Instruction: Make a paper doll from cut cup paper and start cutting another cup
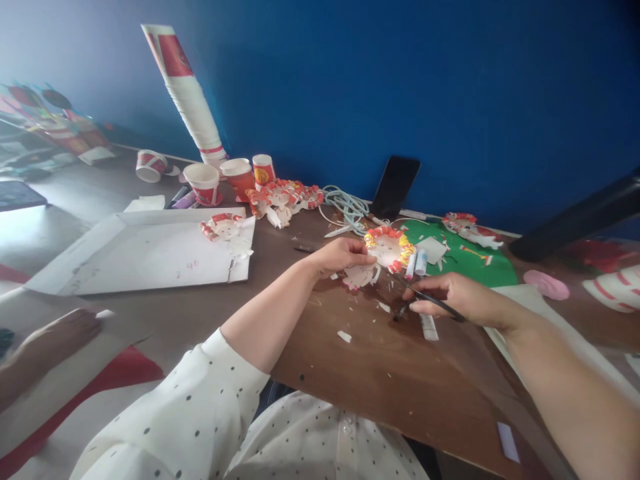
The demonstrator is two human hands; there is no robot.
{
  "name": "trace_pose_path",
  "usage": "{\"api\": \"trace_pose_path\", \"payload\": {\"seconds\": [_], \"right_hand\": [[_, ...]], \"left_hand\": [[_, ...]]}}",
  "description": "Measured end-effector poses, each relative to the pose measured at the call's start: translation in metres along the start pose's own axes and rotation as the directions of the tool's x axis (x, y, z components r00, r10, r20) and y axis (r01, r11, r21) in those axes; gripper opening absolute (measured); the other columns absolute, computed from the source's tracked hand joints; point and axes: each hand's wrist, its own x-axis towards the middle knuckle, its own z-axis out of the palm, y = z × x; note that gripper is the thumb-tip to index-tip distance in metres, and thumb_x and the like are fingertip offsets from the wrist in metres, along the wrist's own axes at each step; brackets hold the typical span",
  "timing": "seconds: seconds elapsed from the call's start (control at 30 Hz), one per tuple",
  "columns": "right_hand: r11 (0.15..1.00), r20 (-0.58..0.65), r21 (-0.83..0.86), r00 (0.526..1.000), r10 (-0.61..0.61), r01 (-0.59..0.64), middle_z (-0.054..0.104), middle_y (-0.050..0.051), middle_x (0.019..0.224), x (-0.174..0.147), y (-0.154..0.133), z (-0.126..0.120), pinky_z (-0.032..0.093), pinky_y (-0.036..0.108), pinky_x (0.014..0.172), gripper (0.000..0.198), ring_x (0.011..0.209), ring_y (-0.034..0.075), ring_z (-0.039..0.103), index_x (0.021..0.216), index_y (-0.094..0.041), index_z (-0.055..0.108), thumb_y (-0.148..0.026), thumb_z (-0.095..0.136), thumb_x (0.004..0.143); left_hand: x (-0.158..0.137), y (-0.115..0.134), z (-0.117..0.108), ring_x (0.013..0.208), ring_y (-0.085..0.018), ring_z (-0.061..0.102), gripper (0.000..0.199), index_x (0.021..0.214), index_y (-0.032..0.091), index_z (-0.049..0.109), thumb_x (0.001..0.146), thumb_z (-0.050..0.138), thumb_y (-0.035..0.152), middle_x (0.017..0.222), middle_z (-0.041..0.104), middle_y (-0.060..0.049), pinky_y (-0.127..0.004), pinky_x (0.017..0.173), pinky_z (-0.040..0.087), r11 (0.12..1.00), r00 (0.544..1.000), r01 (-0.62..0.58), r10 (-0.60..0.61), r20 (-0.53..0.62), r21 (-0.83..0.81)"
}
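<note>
My left hand (345, 257) pinches the edge of a paper doll cutout (387, 250). The doll has a round pale face and curled red and yellow paper for hair. Below the fingers lies more pale cut paper (361, 276) with pink tips; I cannot tell whether it is part of the doll. In my right hand (450, 297) is a pair of dark-handled scissors (433, 301). Their blades point left toward the doll's lower edge, close to my left fingers. Small paper scraps (344, 337) lie on the brown table (320, 373) under both hands.
A phone (397, 187) leans on the blue wall beside a coiled cable (350, 208). Finished-looking dolls (283, 197), paper cups (203, 183) and a tall cup stack (193, 107) stand behind. A white board (150, 250) lies left, green paper (480, 263) right. Another person's hand (75, 330) rests far left.
</note>
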Motion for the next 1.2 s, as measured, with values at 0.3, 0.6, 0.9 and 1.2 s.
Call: {"api": "trace_pose_path", "payload": {"seconds": [0.3, 0.6, 0.9, 1.2], "right_hand": [[0.998, 0.036, 0.042, 0.998, 0.054, -0.056, 0.065, -0.001, 0.075, 0.004, -0.013, 0.001, 0.038, 0.023, 0.056, 0.044, 0.063, 0.013, 0.053, 0.097, -0.022, 0.073, -0.053, 0.075, 0.066], [0.997, 0.055, 0.047, 0.997, 0.051, -0.053, 0.059, -0.003, 0.065, 0.004, -0.012, 0.0, 0.036, 0.023, 0.054, 0.041, 0.058, 0.011, 0.048, 0.096, -0.023, 0.074, -0.052, 0.074, 0.068], [0.999, 0.057, 0.026, 0.998, 0.033, -0.035, 0.068, -0.001, 0.073, 0.003, -0.011, 0.001, 0.04, 0.024, 0.056, 0.04, 0.062, 0.013, 0.056, 0.096, -0.023, 0.074, -0.051, 0.074, 0.068], [0.999, 0.03, -0.016, 0.999, -0.028, 0.028, 0.074, 0.001, 0.089, 0.001, -0.017, 0.001, 0.047, 0.027, 0.069, 0.039, 0.083, 0.021, 0.065, 0.095, -0.025, 0.076, -0.053, 0.074, 0.068]], "left_hand": [[-0.001, 0.004, -0.001, 0.05, -0.008, 0.053, 0.02, 0.079, 0.013, 0.066, 0.071, 0.073, 0.03, 0.062, 0.062, 0.0, -0.021, 0.048, 0.039, 0.986, 1.0, 0.014, -0.017, 0.016, 0.169], [0.001, 0.001, -0.011, 0.062, -0.008, 0.054, 0.023, 0.079, 0.014, 0.069, 0.068, 0.075, 0.034, 0.073, 0.063, 0.0, -0.022, 0.061, 0.042, 0.983, 0.997, -0.063, 0.054, 0.055, 0.173], [0.0, -0.002, -0.013, 0.063, -0.008, 0.053, 0.028, 0.082, 0.015, 0.07, 0.071, 0.073, 0.04, 0.071, 0.061, 0.0, -0.023, 0.061, 0.041, 0.991, 0.988, -0.051, 0.032, 0.153, 0.127], [-0.001, -0.002, -0.014, 0.059, -0.007, 0.049, 0.029, 0.083, 0.014, 0.069, 0.071, 0.074, 0.039, 0.069, 0.059, 0.001, -0.023, 0.057, 0.036, 0.997, 0.988, -0.004, -0.009, 0.156, 0.083]]}}
